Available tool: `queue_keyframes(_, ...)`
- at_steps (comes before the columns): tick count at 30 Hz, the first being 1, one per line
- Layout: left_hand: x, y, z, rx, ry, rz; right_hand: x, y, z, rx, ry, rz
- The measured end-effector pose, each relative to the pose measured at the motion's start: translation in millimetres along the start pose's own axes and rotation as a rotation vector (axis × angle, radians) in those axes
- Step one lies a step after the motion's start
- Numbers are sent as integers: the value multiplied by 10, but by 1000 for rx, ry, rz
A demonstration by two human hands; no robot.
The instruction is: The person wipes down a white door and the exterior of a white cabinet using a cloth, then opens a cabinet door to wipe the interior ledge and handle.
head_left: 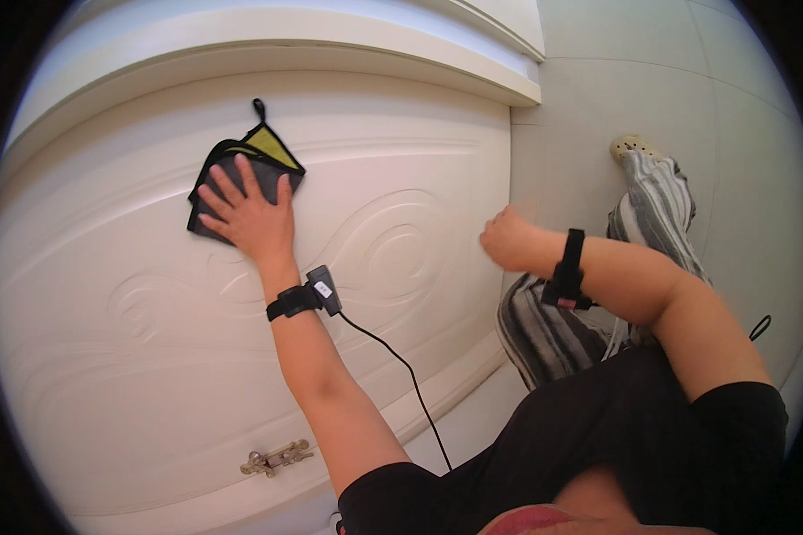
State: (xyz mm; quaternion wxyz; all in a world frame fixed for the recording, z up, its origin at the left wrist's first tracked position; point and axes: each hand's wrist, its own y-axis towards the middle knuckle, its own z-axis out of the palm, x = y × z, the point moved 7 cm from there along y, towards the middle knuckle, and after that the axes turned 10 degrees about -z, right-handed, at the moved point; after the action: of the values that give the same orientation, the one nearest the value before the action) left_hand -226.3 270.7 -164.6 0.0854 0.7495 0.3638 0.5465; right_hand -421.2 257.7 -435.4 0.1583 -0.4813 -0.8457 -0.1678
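My left hand [257,217] lies flat with spread fingers on a folded grey and yellow cloth [271,182] with black edging and a hanging loop. The cloth is pressed against a white door panel [401,321] with carved swirls, near its frame. My right hand [512,241] is held off the door's lower edge, fingers curled in, with nothing seen in it. Both wrists wear black straps with small devices; a cable runs from the left one.
A metal door handle [278,458] sticks out near the door's side edge. The white door frame [348,33] runs along the top of the view. Pale floor tiles [615,87] lie at the right, under my clog [632,146] and striped trousers [656,200].
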Motion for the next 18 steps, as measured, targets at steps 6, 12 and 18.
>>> queue_keyframes(6, -203, -76, 146, 190, -109, 241, 354, 79, -778, 139, 231, 24)
queue_keyframes(12, -426, -91, 60, 283, -130, 348, 734, -191, -1837, -94, 109, 14)
queue_keyframes(18, -432, -273, 136, 316, -75, 495, 1182, -187, -2554, -43, -141, 96)
